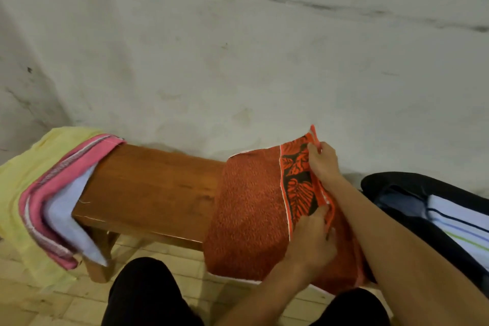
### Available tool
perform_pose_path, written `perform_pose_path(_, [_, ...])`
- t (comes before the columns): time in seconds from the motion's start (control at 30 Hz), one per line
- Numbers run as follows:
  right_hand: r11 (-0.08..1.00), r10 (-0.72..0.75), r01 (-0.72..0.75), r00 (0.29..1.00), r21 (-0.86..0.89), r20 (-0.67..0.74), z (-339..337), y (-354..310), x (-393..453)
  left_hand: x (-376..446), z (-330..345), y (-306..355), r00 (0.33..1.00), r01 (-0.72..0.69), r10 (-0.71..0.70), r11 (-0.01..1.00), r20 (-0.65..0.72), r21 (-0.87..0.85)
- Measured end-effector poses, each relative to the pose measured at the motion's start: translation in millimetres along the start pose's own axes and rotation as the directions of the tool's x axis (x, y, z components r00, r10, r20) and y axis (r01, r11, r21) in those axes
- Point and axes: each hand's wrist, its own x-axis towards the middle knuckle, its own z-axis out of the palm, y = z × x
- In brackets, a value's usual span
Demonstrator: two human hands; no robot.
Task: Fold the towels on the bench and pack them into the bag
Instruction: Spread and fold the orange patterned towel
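Note:
An orange-red towel (pixel 248 209) with a black leaf-patterned border lies over the right part of the wooden bench (pixel 153 185), its near side hanging over the front. My right hand (pixel 324 163) pinches the border's far corner, lifted slightly. My left hand (pixel 313 235) pinches the same border at its near corner. At the right edge a dark bag (pixel 391 188) lies open with a white striped folded towel (pixel 460 222) inside. On the bench's left end a pink towel (pixel 57 182) lies over a white one (pixel 66 209), above a yellow one (pixel 18 188).
A stained pale wall rises directly behind the bench. The floor in front is pale tile (pixel 47 302). My knees in dark trousers (pixel 148 296) sit close below the bench's front edge.

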Motion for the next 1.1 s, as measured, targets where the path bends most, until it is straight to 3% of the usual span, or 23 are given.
perform_pose_path(0.27, [0.952,0.148,-0.11,0.982,-0.287,0.115,-34,97,8,1,72,-14,0.955,0.147,-0.207,0.953,0.213,0.266])
perform_pose_path(0.5, [0.894,0.288,-0.222,0.95,-0.388,0.12,-19,119,4,5,52,-49,0.939,0.205,-0.315,0.832,0.136,0.515])
perform_pose_path(0.67, [0.906,0.375,-0.336,0.918,-0.257,0.125,-13,110,-3,16,-3,-79,0.961,0.165,-0.27,0.725,0.056,0.668])
perform_pose_path(0.73, [0.895,0.445,-0.438,0.878,-0.084,0.173,-7,115,-9,23,-34,-91,0.966,0.147,-0.254,0.704,0.054,0.695])
perform_pose_path(0.83, [0.767,0.531,-0.609,0.779,0.2,0.335,-4,99,-35,31,-83,-108,0.957,0.124,-0.274,0.693,0.1,0.711])
perform_pose_path(0.97, [0.741,0.509,-0.659,0.678,0.131,0.53,-3,84,-61,26,-131,-125,0.957,0.054,-0.242,0.696,0.163,0.716])
perform_pose_path(1.1, [0.719,0.508,-0.686,0.626,0.109,0.591,-5,85,-70,5,-148,-137,0.966,-0.008,-0.175,0.719,0.192,0.695])
